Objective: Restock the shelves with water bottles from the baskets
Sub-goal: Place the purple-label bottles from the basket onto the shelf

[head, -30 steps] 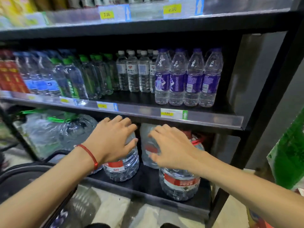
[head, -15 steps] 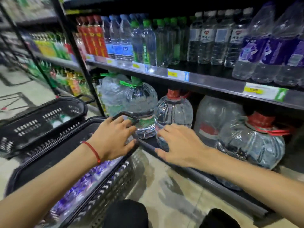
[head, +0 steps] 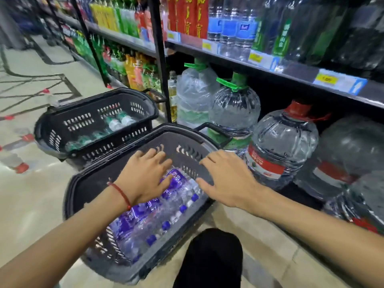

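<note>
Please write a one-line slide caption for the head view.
Left hand and right hand reach, open, over a basket of purple-label bottles.

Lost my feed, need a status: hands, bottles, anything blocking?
Left hand and right hand open, holding nothing, above near basket. Purple-labelled water bottles lie inside, none picked. Nothing between hands and bottles.

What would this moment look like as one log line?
location: near basket | left hand: open, above purple-label bottles | right hand: open, empty | far basket: holds small bottles
</note>
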Available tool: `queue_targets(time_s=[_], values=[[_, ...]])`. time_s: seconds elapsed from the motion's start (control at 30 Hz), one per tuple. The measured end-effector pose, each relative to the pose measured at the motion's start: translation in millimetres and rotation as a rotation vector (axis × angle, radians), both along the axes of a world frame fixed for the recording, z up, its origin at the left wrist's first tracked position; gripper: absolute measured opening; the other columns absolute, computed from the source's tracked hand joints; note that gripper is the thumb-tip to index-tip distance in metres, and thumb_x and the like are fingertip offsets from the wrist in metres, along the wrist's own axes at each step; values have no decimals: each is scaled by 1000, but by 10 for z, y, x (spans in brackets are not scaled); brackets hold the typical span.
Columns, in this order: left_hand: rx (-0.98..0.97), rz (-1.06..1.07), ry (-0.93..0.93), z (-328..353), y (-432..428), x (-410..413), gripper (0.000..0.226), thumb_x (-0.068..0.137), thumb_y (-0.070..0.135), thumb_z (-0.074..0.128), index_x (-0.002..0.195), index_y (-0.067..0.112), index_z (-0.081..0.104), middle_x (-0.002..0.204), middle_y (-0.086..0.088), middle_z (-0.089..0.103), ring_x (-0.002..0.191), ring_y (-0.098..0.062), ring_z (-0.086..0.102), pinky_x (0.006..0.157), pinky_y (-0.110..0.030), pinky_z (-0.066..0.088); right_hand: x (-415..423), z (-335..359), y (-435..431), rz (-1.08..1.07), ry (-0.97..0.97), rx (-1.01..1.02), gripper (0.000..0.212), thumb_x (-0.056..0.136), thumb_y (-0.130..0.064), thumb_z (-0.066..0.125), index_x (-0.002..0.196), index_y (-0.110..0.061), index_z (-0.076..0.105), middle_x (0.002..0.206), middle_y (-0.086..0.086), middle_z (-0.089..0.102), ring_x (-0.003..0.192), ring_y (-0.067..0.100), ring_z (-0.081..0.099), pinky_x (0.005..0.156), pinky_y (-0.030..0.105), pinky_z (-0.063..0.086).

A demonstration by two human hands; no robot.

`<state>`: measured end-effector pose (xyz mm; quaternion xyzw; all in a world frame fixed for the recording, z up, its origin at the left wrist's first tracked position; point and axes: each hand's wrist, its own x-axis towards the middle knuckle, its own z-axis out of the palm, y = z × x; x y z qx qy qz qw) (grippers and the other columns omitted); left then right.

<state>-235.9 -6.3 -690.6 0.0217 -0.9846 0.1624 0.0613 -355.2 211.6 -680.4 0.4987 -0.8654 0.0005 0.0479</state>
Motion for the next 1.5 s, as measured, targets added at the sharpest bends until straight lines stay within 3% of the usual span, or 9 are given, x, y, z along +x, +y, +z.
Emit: queue_targets(time_s=[0.43,0.57,0.73,0.93,1.03,1.1,1.17,1.33,1.5], values=[[215,2,-24,-792,-807,-14,45,94,47,46,121,17,65,114,-4,65,100,-28,59,82,-43,48,-307,-714,-929,35,50,146,33,96,-47,50,101,-19,65,99,2,64,100,27,61,91,41,48],[277,27,-89,-1103,-921,-82,43,94,49,49,125,22,62,122,-2,64,100,-23,58,83,-40,48,-454,-941,-1132,97,3,226,33,98,-40,49,109,-15,66,103,4,65,101,27,61,92,42,50],[322,87,-155,-1279,-1034,-60,53,97,55,36,125,21,65,122,-2,64,99,-21,58,83,-41,50,-638,-1334,-1379,-20,-301,274,44,103,-43,53,135,-12,54,133,7,59,125,28,54,100,44,48],[325,129,-197,-1418,-1073,-12,52,94,53,40,127,20,63,122,0,63,101,-20,57,85,-42,49,-1009,-2378,-1834,-287,-831,313,105,86,-85,48,156,-8,35,158,18,45,142,37,48,116,48,43],[309,129,-198,-1472,-1062,-15,49,92,51,43,121,20,66,118,-2,64,99,-22,58,83,-43,51,-1064,-2672,-1941,-335,-958,343,109,94,-72,56,164,-1,12,170,21,17,156,41,24,126,50,27],[297,106,-224,-1543,-1052,-29,48,90,51,43,119,20,66,119,-2,64,103,-23,59,83,-43,51,-1086,-2649,-1965,-348,-997,303,85,91,-65,66,150,-7,47,149,16,54,139,37,52,115,46,43],[288,83,-246,-1611,-1048,-45,46,88,50,46,118,21,65,116,-1,64,104,-23,59,83,-42,50,-1117,-2626,-1942,-334,-1036,274,53,89,-62,72,111,-13,69,110,9,73,107,28,69,97,38,54],[336,77,-344,-1763,-1035,-178,62,85,44,52,143,24,52,139,-1,55,125,-21,52,105,-40,45,-1048,-2195,-1873,-393,-1051,224,43,94,-53,67,96,-10,70,90,7,70,83,23,67,74,34,50],[370,23,-431,-1986,-1060,-390,83,91,37,56,163,25,17,167,-6,25,153,-25,26,126,-44,16,-1052,-1540,-1632,-419,-1022,112,32,94,-42,69,74,-19,62,65,0,66,63,22,67,58,27,48]])
